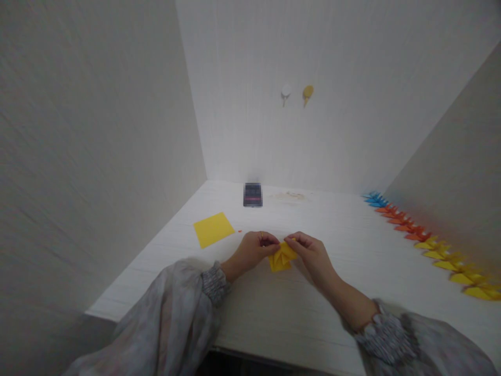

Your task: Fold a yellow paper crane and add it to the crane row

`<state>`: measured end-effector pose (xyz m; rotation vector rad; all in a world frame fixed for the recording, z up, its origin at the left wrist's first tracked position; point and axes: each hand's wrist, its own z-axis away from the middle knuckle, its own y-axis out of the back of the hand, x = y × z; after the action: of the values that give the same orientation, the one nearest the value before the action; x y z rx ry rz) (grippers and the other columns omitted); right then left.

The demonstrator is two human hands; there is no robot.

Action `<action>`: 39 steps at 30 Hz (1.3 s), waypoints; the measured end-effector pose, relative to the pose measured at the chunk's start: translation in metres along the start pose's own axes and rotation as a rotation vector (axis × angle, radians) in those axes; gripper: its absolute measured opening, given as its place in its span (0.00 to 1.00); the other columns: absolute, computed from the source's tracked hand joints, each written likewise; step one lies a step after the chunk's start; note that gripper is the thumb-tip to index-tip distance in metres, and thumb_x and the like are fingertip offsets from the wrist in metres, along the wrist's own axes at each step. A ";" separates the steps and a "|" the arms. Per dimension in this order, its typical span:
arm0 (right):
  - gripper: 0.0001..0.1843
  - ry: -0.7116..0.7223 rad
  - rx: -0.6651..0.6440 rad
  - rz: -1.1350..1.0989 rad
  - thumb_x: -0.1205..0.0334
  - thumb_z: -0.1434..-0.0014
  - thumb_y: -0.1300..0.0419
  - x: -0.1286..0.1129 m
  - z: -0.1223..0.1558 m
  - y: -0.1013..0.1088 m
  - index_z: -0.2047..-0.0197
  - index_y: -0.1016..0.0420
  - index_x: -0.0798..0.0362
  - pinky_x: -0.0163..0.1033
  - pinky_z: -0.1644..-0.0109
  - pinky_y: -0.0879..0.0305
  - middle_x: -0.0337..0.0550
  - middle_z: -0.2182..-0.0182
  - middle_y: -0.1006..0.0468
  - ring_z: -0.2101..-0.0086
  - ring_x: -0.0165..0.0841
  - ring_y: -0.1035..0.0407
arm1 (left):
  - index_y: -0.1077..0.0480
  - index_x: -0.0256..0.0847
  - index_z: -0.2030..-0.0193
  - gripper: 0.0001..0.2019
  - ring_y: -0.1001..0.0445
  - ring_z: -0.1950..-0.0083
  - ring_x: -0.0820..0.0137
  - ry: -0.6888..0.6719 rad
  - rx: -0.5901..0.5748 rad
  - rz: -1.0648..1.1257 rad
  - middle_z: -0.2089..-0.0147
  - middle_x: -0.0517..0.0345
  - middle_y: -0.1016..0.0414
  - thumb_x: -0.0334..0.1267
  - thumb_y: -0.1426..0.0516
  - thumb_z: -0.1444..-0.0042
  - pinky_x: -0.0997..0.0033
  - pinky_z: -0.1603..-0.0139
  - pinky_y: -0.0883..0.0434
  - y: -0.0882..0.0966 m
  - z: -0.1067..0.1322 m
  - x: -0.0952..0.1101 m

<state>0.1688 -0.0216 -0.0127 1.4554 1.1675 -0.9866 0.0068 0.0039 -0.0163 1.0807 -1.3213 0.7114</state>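
A partly folded piece of yellow origami paper (282,257) is held between my two hands, low over the white table. My left hand (255,248) pinches its upper left edge between thumb and fingers; a ring shows on one finger. On the other side, my right hand (312,253) pinches the upper right corner. Creases and a raised flap show in the middle of the paper. To the left of my left hand lies a flat yellow sheet (213,229), with a tiny orange scrap (240,231) beside it.
A row of folded paper cranes in blue (376,199), orange (403,220) and yellow (464,272) runs along the table's right side. A dark box-like object (252,195) stands near the back wall. White (286,91) and yellow (308,92) hooks are on that wall. Panels enclose the table (250,308).
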 end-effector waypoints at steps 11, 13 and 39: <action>0.06 -0.097 -0.007 -0.269 0.60 0.56 0.40 -0.011 0.005 -0.002 0.75 0.25 0.53 0.35 0.68 0.41 0.39 0.77 0.27 0.73 0.30 0.36 | 0.28 0.34 0.70 0.09 0.30 0.71 0.74 0.040 -0.035 0.111 0.71 0.56 0.26 0.38 0.41 0.58 0.74 0.67 0.33 0.000 0.000 0.002; 0.06 -0.092 0.002 -0.280 0.60 0.55 0.40 -0.012 0.005 -0.001 0.75 0.25 0.53 0.35 0.67 0.41 0.40 0.76 0.27 0.73 0.30 0.36 | 0.28 0.34 0.70 0.09 0.29 0.71 0.74 0.044 -0.031 0.113 0.71 0.56 0.26 0.38 0.41 0.58 0.74 0.67 0.33 0.000 0.000 0.003; 0.14 -0.064 -0.080 0.021 0.52 0.55 0.42 0.008 -0.001 0.001 0.75 0.28 0.55 0.34 0.73 0.41 0.39 0.79 0.29 0.77 0.29 0.37 | 0.30 0.34 0.70 0.12 0.31 0.72 0.75 0.040 -0.107 0.167 0.72 0.56 0.27 0.41 0.41 0.58 0.74 0.69 0.34 0.001 0.001 0.003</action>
<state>0.1712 -0.0194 -0.0199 1.3610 1.1305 -0.9550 0.0062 0.0023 -0.0129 0.8736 -1.4106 0.7731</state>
